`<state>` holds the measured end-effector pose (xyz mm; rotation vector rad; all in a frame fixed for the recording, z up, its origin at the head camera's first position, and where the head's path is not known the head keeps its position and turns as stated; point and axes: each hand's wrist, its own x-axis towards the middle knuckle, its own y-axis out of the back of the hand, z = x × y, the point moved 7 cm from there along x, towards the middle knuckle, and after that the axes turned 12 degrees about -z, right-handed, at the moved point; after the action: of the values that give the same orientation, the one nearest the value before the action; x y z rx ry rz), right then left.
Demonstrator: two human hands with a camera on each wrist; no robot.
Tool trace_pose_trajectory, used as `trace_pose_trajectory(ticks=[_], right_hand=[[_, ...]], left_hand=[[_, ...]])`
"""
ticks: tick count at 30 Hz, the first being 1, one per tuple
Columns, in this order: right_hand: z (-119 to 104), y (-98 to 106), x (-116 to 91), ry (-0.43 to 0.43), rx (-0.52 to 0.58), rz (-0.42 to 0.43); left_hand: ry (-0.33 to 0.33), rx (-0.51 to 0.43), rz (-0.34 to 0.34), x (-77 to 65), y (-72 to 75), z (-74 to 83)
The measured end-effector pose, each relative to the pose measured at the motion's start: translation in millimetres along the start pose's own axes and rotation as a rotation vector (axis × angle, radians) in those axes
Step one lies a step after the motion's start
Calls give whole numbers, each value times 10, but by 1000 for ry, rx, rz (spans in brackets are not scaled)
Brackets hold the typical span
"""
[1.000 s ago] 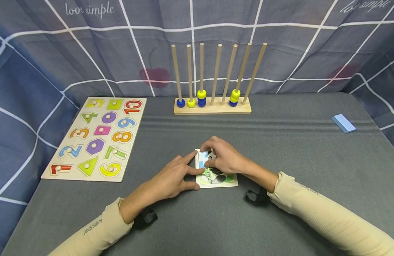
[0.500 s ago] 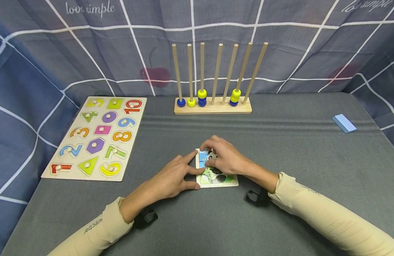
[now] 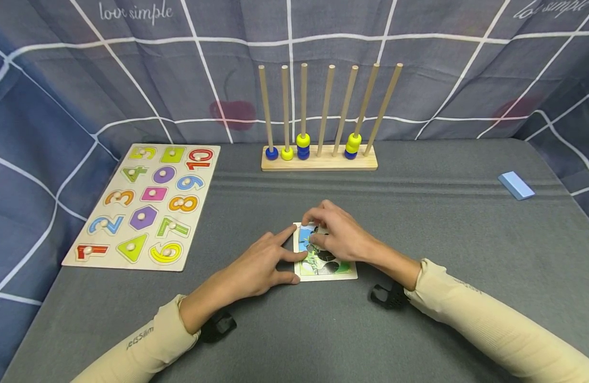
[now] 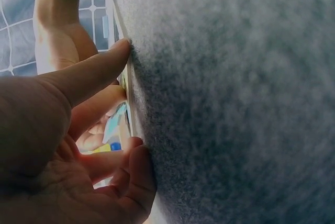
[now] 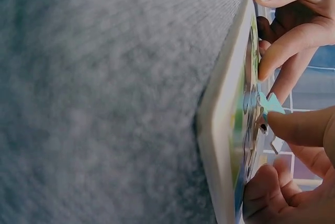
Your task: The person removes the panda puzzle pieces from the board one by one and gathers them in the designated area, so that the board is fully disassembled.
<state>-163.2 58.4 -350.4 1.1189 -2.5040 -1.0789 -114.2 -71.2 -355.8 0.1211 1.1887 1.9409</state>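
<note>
A square panda puzzle board with a pale wooden rim [image 3: 329, 277] lies flat at the centre of the frame, on the dark grey cloth-covered table [image 3: 433, 234]. The left hand [image 3: 262, 263] comes in from the lower left with its fingers spread: the thumb lies at the board's lower left corner, one finger touches its upper left corner, and another rests on the picture between them. From the lower right, the right hand [image 3: 339, 235] bends over the upper part of the panda and pinches a small light-blue and white puzzle piece [image 5: 273, 102] (best seen in the right wrist view; in the head view the hand covers most of it). The piece stands tilted up from the flat picture.

At the left of the frame lies a pale wooden board of coloured numbers and shapes with round knobs [image 3: 123, 211]. At the upper middle stands a wooden rack with seven upright pegs [image 3: 318, 164]; four pegs carry blue or yellow beads, singly or stacked. A light blue rectangular block [image 3: 516, 185] lies at the right. Behind everything hangs a grey-blue curtain with white grid lines [image 3: 347, 18]. Both sleeves are cream, with black devices at the wrists.
</note>
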Motion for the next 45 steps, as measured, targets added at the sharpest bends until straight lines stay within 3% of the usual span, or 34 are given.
trace_pose_trajectory(ticks=[9,19,27,38,45], right_hand=[[0,-3,22,29,54,-10],[32,-7,33,6,70,-22],[79,61,-23,-6,203,1],[194,227,-285,-31,258,31],[346,374,-523,-101,243,72]], left_hand=[[-5,-6,7,-5,0,-3],[1,-3,1,-3,-3,1],[2,-7,-1,-1,-4,-1],[30,-2,-15,14,-23,-12],[25,7,-9,9,-26,-4]])
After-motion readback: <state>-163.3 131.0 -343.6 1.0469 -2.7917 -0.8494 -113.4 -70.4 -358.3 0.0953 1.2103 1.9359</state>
